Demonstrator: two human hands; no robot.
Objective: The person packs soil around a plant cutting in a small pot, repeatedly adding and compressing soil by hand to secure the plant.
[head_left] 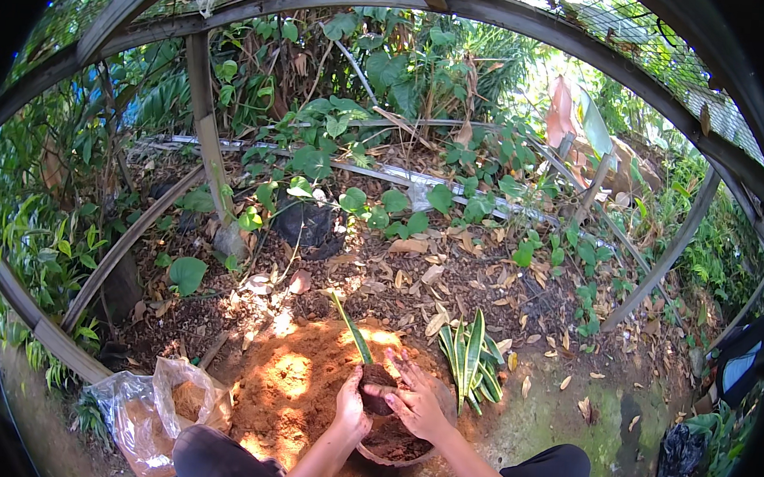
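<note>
Both hands cup one dark brown, rounded, earthy lump (376,405) between them: left hand (352,407) half-curled along its left side, thumb and fingers close together, right hand (417,407) more open, fingers slightly spread across its right side and top. Slim, pointed green leaf (356,338) stands at the lump's upper edge, base by the left fingertips, long axis tilted, tip pointing up-left, away from the person. Lump sits above the round, brown-rimmed bowl (395,463) of dark soil, between the knees, right of the loose orange-brown soil mound (279,375); contact with bowl can't be told.
</note>
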